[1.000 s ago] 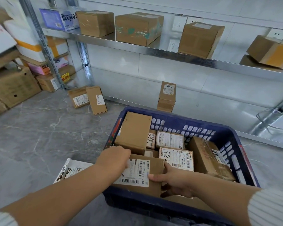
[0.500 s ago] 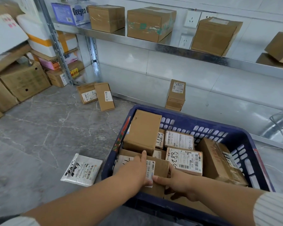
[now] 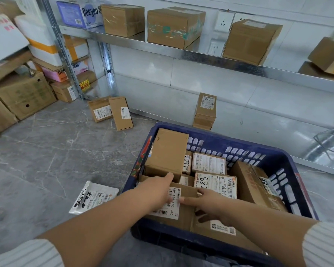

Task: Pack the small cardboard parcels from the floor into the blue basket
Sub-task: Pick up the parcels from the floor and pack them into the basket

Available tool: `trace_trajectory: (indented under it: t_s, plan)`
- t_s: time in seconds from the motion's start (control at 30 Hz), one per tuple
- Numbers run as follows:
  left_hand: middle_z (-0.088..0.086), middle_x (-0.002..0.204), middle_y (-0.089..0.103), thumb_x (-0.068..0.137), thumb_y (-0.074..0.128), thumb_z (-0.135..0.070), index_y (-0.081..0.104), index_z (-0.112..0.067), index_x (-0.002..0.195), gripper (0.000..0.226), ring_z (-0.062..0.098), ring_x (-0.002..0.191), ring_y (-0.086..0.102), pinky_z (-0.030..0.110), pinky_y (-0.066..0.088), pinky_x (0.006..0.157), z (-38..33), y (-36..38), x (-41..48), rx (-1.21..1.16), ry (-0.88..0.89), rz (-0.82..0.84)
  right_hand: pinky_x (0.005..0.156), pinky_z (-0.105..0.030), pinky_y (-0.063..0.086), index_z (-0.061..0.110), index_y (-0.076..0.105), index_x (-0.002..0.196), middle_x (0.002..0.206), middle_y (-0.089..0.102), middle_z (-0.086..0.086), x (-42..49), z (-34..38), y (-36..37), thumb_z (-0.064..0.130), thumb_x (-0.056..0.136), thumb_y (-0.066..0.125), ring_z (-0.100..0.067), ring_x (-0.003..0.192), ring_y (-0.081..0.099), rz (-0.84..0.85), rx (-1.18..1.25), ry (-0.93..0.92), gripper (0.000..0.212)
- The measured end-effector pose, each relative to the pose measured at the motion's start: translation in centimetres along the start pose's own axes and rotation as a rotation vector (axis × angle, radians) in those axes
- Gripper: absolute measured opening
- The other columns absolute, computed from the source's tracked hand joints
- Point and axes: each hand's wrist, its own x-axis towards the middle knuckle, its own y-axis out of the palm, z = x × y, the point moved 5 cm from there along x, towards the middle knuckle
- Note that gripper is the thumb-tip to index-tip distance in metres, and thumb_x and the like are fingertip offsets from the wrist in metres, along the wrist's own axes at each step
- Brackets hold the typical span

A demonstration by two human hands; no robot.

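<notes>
The blue basket [image 3: 289,176] stands on the floor in front of me, filled with several small cardboard parcels. My left hand [image 3: 158,191] lies with straight fingers on the near labelled parcel [image 3: 183,214] inside the basket. My right hand [image 3: 210,205] touches the same parcel from the right, fingers extended. A tall plain parcel [image 3: 167,151] stands at the basket's back left. On the floor, two parcels [image 3: 110,110] lean by the shelf post and another small parcel [image 3: 205,110] stands behind the basket.
A white plastic mailer [image 3: 93,197] lies on the grey floor left of the basket. A metal shelf [image 3: 181,53] along the wall carries larger boxes. Stacked cartons [image 3: 23,93] fill the left corner. A wire frame [image 3: 330,141] sits at the right.
My left hand has slid from the parcel's near left corner up onto its top, fingers now straight. The right hand has shifted a little along the parcel's right side. The view moved closer.
</notes>
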Motion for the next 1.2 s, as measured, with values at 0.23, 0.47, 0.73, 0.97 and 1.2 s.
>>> trace_trajectory:
  t_s: [0.23, 0.47, 0.73, 0.97, 1.2]
  plan:
    - [0.005, 0.134, 0.036, 0.084, 0.064, -0.053, 0.038, -0.019, 0.138, 0.069, 0.023, 0.124, 0.036, 0.033, 0.037, 0.1, -0.5, -3.0, 0.1, 0.202, 0.152, -0.417, 0.109, -0.038, 0.04, 0.025, 0.022, 0.153, 0.156, 0.03, -0.002, -1.2, 4.1, -1.7, 0.065, 0.079, 0.061, -0.022, 0.137, 0.04, -0.267, -0.598, -0.276, 0.093]
    - [0.01, 0.149, -0.043, 0.084, 0.045, -0.072, -0.033, -0.011, 0.144, 0.115, 0.024, 0.135, -0.041, 0.038, -0.026, 0.11, 1.8, 0.4, 2.2, 0.291, 0.121, -0.082, 0.121, -0.033, 0.012, 0.023, -0.018, 0.152, 0.154, -0.033, 0.009, 0.0, 5.4, 0.9, 0.059, 0.092, 0.039, -0.007, 0.145, -0.015, -0.14, -0.984, -0.552, 0.091]
    - [0.011, 0.145, -0.047, 0.086, 0.04, -0.072, -0.035, -0.011, 0.142, 0.112, 0.026, 0.133, -0.044, 0.042, -0.024, 0.114, 2.0, 1.2, 2.6, 0.31, 0.071, -0.014, 0.118, -0.029, 0.01, 0.026, -0.022, 0.149, 0.151, -0.037, 0.013, 1.1, 5.0, 1.3, 0.078, 0.062, 0.005, -0.005, 0.139, -0.023, -0.152, -1.014, -0.564, 0.105]
    - [0.009, 0.147, -0.044, 0.087, 0.042, -0.07, -0.032, -0.012, 0.144, 0.11, 0.024, 0.135, -0.041, 0.039, -0.026, 0.112, 1.8, 0.8, 2.5, 0.297, 0.101, -0.013, 0.109, -0.024, -0.008, 0.026, -0.023, 0.146, 0.156, -0.029, 0.008, 0.8, 5.3, 1.3, 0.077, 0.064, 0.002, -0.011, 0.144, -0.02, -0.182, -1.073, -0.545, 0.1]
    - [0.01, 0.15, -0.041, 0.087, 0.045, -0.067, -0.027, -0.013, 0.148, 0.109, 0.023, 0.139, -0.035, 0.037, -0.017, 0.116, 2.5, -0.1, 1.6, 0.079, 0.088, -0.036, 0.12, -0.032, 0.006, 0.023, 0.006, 0.155, 0.162, -0.008, 0.005, 0.7, 7.8, 0.2, 0.056, 0.099, 0.017, -0.015, 0.15, -0.006, -0.297, -0.883, -0.441, 0.067]
